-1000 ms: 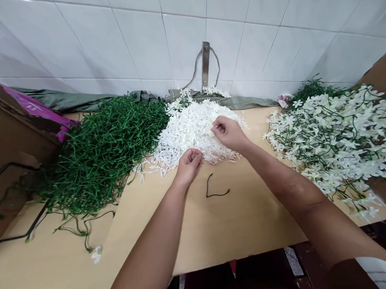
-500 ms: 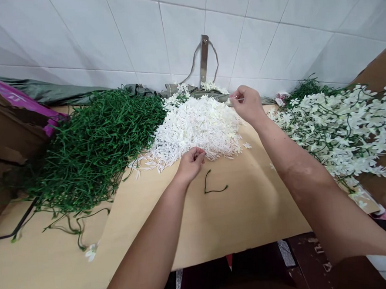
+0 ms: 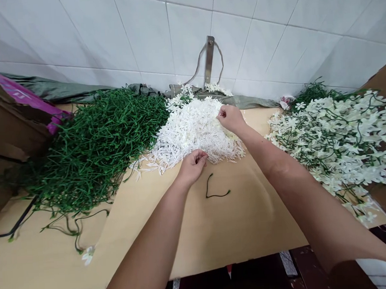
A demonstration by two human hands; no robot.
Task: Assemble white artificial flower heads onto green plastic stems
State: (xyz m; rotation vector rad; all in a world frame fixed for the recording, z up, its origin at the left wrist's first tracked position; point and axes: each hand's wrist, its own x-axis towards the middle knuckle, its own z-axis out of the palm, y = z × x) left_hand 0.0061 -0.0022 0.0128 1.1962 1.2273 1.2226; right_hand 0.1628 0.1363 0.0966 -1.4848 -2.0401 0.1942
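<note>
head camera shows the left hand [image 3: 193, 166] and right hand [image 3: 231, 117] with fingertips pinched together at the white petal pile [image 3: 192, 129]; what they grip cannot be told. one bent green stem [image 3: 216, 196] lies nearer the person on the tabletop [image 3: 237, 233].

Head-worn view — forward and down, close over work surface [image 3: 244, 228], tiled wall [image 3: 147, 34] ahead

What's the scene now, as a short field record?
left hand: pinched, by the near edge of the white pile; contents unclear
right hand: pinched, at that pile's right side; contents unclear
left side: heap of green stems
right side: white flower sprays
front: single bent stem, on brown board
back: tiled wall
</note>
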